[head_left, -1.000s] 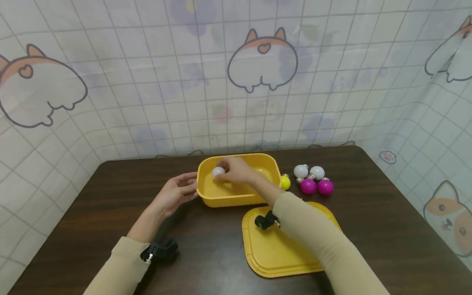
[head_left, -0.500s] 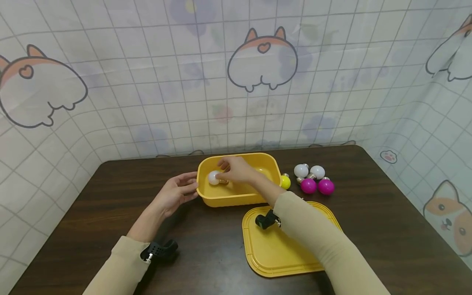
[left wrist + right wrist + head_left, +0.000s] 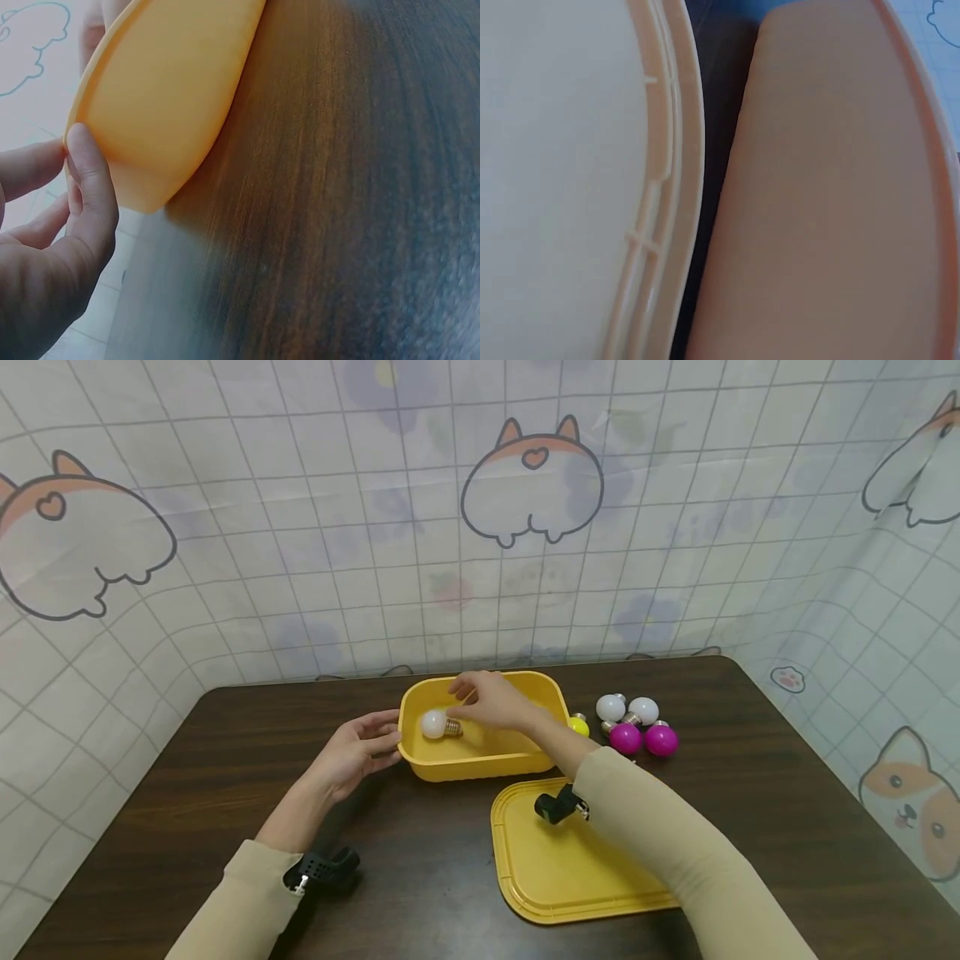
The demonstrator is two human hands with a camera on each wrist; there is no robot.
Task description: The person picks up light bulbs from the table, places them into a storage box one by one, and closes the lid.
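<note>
A white light bulb [image 3: 433, 724] with a metal screw base lies inside the yellow plastic box [image 3: 480, 768], near its left end. My right hand [image 3: 493, 702] hovers over the box, just to the right of the bulb, with loosely bent fingers and nothing held. My left hand [image 3: 358, 754] holds the box's left end. In the left wrist view the thumb [image 3: 91, 169] lies against the outer wall at the rim, the other fingers opposite it. The right wrist view shows the box wall [image 3: 832, 187] beside the lid; the right hand is out of that view.
The yellow lid [image 3: 577, 868] lies in front of the box, partly under the right forearm. To the right of the box are a yellow bulb [image 3: 578, 726], two white bulbs [image 3: 611, 708] and two magenta bulbs [image 3: 626, 738] on the dark wooden table [image 3: 420, 877].
The white bulb, earlier in my right hand, now lies on the box's floor. My right hand has let go and shifted slightly right. The left hand stays at the box.
</note>
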